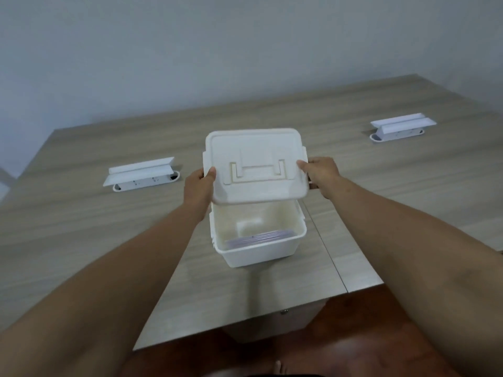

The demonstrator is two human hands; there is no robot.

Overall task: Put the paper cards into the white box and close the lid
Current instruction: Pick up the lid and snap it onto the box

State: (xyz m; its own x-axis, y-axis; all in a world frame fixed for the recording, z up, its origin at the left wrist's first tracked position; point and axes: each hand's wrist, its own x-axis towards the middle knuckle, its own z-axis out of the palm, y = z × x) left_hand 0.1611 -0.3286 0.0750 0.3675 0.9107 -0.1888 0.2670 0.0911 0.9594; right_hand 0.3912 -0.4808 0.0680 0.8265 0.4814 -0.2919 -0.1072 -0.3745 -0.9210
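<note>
The white box (pixel 261 254) stands open on the wooden table near its front edge. Inside, at the near side of its floor, lies a stack of paper cards (pixel 257 238) with purple edges. The white lid (pixel 257 165), with a flat handle moulded on top, hangs tilted above the far part of the box. My left hand (pixel 200 189) grips the lid's left edge, thumb on top. My right hand (pixel 322 174) grips its right edge the same way. The lid hides the far rim of the box.
Two white cable outlets with raised flaps sit in the table (pixel 81 227), one at the left (pixel 141 174), one at the far right (pixel 400 127). A seam runs through the tabletop right of the box. Below the front edge are a drawer unit (pixel 283 319) and red-brown floor.
</note>
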